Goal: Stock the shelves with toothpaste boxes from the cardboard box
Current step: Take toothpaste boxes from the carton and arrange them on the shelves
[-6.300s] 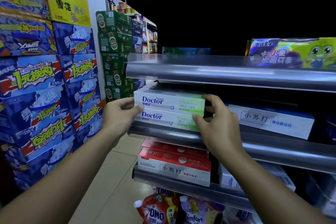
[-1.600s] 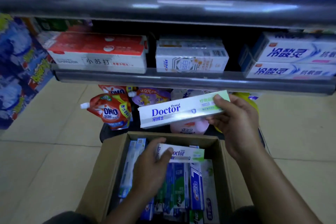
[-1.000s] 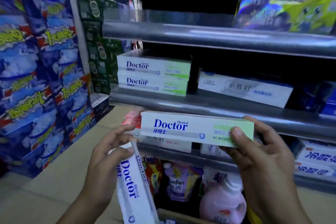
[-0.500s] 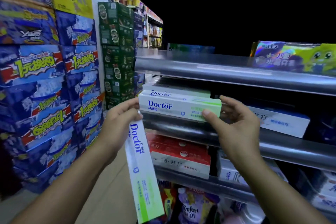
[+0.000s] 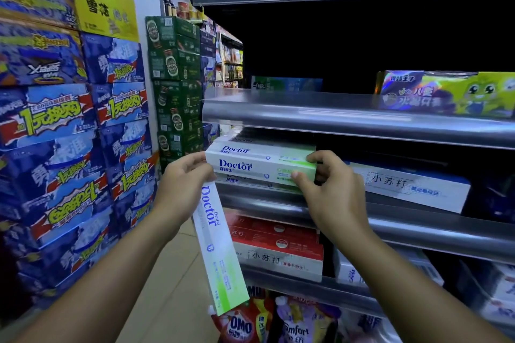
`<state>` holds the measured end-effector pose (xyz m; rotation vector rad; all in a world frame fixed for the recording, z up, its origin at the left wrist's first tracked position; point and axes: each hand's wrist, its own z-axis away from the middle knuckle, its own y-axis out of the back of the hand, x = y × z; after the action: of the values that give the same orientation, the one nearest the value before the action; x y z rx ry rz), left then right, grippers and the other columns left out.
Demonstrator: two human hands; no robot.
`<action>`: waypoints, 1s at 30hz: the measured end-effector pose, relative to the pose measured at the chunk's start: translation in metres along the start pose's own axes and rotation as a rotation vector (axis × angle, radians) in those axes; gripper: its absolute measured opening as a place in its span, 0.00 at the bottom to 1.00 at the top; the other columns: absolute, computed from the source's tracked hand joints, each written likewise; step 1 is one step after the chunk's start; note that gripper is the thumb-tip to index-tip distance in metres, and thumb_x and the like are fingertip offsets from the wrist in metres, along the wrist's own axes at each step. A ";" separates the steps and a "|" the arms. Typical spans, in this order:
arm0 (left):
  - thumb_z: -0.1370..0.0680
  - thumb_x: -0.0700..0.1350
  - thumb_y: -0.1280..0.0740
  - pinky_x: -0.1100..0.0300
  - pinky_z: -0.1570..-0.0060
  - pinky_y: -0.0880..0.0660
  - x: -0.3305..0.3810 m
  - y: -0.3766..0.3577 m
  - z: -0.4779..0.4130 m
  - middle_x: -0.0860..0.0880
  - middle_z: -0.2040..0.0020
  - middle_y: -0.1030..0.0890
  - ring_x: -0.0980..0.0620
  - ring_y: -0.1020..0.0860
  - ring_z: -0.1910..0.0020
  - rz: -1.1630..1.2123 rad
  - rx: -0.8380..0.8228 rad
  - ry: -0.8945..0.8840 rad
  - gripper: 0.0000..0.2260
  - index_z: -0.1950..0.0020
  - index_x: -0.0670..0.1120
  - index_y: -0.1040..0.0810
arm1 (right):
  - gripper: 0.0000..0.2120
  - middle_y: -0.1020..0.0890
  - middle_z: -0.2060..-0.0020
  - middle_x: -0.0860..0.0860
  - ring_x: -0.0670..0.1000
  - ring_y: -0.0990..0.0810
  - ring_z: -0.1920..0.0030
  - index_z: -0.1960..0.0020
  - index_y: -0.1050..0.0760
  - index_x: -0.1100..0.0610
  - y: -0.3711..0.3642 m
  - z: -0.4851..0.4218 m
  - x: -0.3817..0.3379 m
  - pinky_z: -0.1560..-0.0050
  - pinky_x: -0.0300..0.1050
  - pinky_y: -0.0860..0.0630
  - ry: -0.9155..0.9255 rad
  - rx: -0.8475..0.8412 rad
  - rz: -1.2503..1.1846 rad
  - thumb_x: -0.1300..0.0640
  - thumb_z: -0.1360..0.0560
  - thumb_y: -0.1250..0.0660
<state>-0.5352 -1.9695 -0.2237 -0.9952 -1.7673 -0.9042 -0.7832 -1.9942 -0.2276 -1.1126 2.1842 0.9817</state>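
Note:
My right hand (image 5: 331, 189) grips the right end of a white and green Doctor toothpaste box (image 5: 259, 166), held level on top of the stacked Doctor boxes (image 5: 245, 179) at the left end of the middle shelf (image 5: 418, 227). My left hand (image 5: 184, 184) holds a second Doctor box (image 5: 218, 250) by its top end; that box hangs down lengthwise. The fingertips of my left hand also touch the left end of the level box. The cardboard box is out of view.
White soda toothpaste boxes (image 5: 412, 189) lie right of the stack. Red boxes (image 5: 276, 245) fill the shelf below. A children's toothpaste pack (image 5: 451, 93) sits on the upper shelf. Stacked beer cases (image 5: 69, 131) wall the left side. Detergent pouches (image 5: 242, 326) lie at the bottom.
My right hand has carried the level box up and in onto the top of the stack. My left hand rose slightly with the hanging box.

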 end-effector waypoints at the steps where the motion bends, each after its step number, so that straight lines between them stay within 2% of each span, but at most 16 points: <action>1: 0.33 0.48 0.36 0.58 0.66 0.27 -0.001 0.001 0.001 0.55 0.59 0.13 0.60 0.21 0.71 -0.007 0.006 -0.011 0.15 0.53 0.62 0.15 | 0.13 0.20 0.60 0.42 0.48 0.19 0.56 0.43 0.23 0.43 0.001 0.002 0.000 0.53 0.55 0.18 0.008 0.002 0.003 0.45 0.25 0.25; 3: 0.33 0.49 0.36 0.58 0.65 0.26 -0.006 0.001 0.003 0.55 0.60 0.13 0.59 0.20 0.70 -0.025 0.014 -0.010 0.14 0.54 0.62 0.15 | 0.13 0.19 0.60 0.42 0.48 0.19 0.57 0.43 0.21 0.44 0.004 0.004 0.001 0.54 0.54 0.18 0.014 0.014 0.020 0.45 0.26 0.25; 6: 0.33 0.50 0.35 0.52 0.58 0.25 -0.013 -0.002 0.004 0.55 0.58 0.13 0.53 0.18 0.65 -0.087 -0.026 0.031 0.14 0.52 0.61 0.15 | 0.14 0.17 0.59 0.45 0.49 0.18 0.55 0.41 0.19 0.47 0.004 0.004 0.005 0.50 0.54 0.18 -0.039 -0.012 0.044 0.47 0.26 0.25; 9: 0.34 0.54 0.36 0.50 0.58 0.22 -0.013 -0.004 0.000 0.57 0.57 0.13 0.53 0.17 0.63 -0.187 -0.051 0.023 0.16 0.50 0.62 0.15 | 0.16 0.17 0.57 0.46 0.49 0.18 0.55 0.38 0.20 0.48 0.002 0.001 0.006 0.50 0.52 0.19 -0.062 -0.031 0.100 0.46 0.24 0.27; 12: 0.37 0.58 0.38 0.43 0.51 0.19 -0.006 -0.003 -0.005 0.49 0.57 0.14 0.43 0.15 0.57 -0.235 -0.040 0.046 0.20 0.52 0.55 0.15 | 0.16 0.18 0.57 0.46 0.45 0.21 0.59 0.38 0.20 0.48 0.001 -0.004 0.004 0.55 0.46 0.23 -0.077 -0.026 0.119 0.46 0.24 0.26; 15: 0.38 0.57 0.36 0.51 0.58 0.27 -0.003 -0.005 -0.008 0.45 0.59 0.15 0.47 0.20 0.62 -0.242 -0.048 0.099 0.19 0.55 0.48 0.17 | 0.16 0.17 0.52 0.49 0.51 0.21 0.54 0.37 0.20 0.50 -0.002 -0.003 0.002 0.53 0.47 0.23 -0.071 -0.030 0.160 0.47 0.23 0.27; 18: 0.36 0.54 0.35 0.52 0.59 0.31 -0.003 -0.006 -0.007 0.46 0.65 0.19 0.48 0.22 0.64 -0.255 -0.046 0.159 0.15 0.59 0.45 0.19 | 0.16 0.16 0.48 0.52 0.56 0.19 0.50 0.37 0.20 0.50 -0.005 0.001 0.001 0.51 0.50 0.21 -0.073 -0.050 0.208 0.48 0.23 0.28; 20: 0.35 0.54 0.35 0.53 0.59 0.30 -0.008 -0.006 -0.005 0.44 0.64 0.17 0.47 0.21 0.64 -0.277 -0.056 0.158 0.14 0.58 0.47 0.18 | 0.16 0.16 0.51 0.53 0.57 0.18 0.52 0.36 0.21 0.50 -0.007 0.003 0.002 0.55 0.49 0.23 -0.058 -0.078 0.289 0.46 0.22 0.30; 23: 0.33 0.54 0.36 0.53 0.59 0.27 -0.012 -0.005 -0.002 0.51 0.63 0.15 0.49 0.18 0.63 -0.314 -0.080 0.151 0.13 0.56 0.54 0.16 | 0.17 0.16 0.54 0.54 0.58 0.19 0.54 0.35 0.23 0.52 -0.007 0.004 0.002 0.58 0.48 0.27 -0.030 -0.115 0.350 0.45 0.20 0.34; 25: 0.34 0.54 0.35 0.50 0.53 0.23 -0.012 -0.004 0.000 0.54 0.58 0.15 0.50 0.17 0.58 -0.260 -0.056 0.162 0.15 0.50 0.56 0.16 | 0.20 0.17 0.49 0.55 0.59 0.19 0.50 0.32 0.25 0.53 -0.004 0.005 -0.001 0.55 0.48 0.26 -0.017 -0.128 0.347 0.45 0.20 0.35; 27: 0.34 0.53 0.34 0.46 0.49 0.21 -0.009 -0.004 0.003 0.52 0.51 0.17 0.49 0.17 0.54 -0.147 0.036 0.168 0.19 0.44 0.55 0.21 | 0.21 0.20 0.40 0.52 0.57 0.23 0.40 0.29 0.29 0.54 0.003 0.012 -0.005 0.46 0.50 0.26 0.052 -0.095 0.322 0.48 0.20 0.34; 28: 0.34 0.52 0.34 0.47 0.52 0.21 -0.008 -0.003 0.006 0.50 0.51 0.17 0.49 0.17 0.56 -0.080 0.090 0.163 0.18 0.45 0.54 0.22 | 0.20 0.21 0.39 0.49 0.55 0.25 0.37 0.30 0.29 0.53 0.006 0.018 -0.007 0.43 0.49 0.27 0.100 -0.059 0.303 0.48 0.20 0.33; 30: 0.32 0.49 0.34 0.53 0.63 0.25 -0.005 -0.002 0.010 0.48 0.58 0.19 0.52 0.19 0.66 0.054 0.190 0.135 0.10 0.52 0.51 0.23 | 0.15 0.22 0.45 0.44 0.50 0.26 0.40 0.36 0.25 0.51 0.012 0.036 -0.010 0.44 0.45 0.29 0.157 -0.002 0.239 0.49 0.21 0.32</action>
<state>-0.5394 -1.9628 -0.2326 -0.8361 -1.6698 -0.7373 -0.7841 -1.9563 -0.2382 -0.9741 2.4879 1.0254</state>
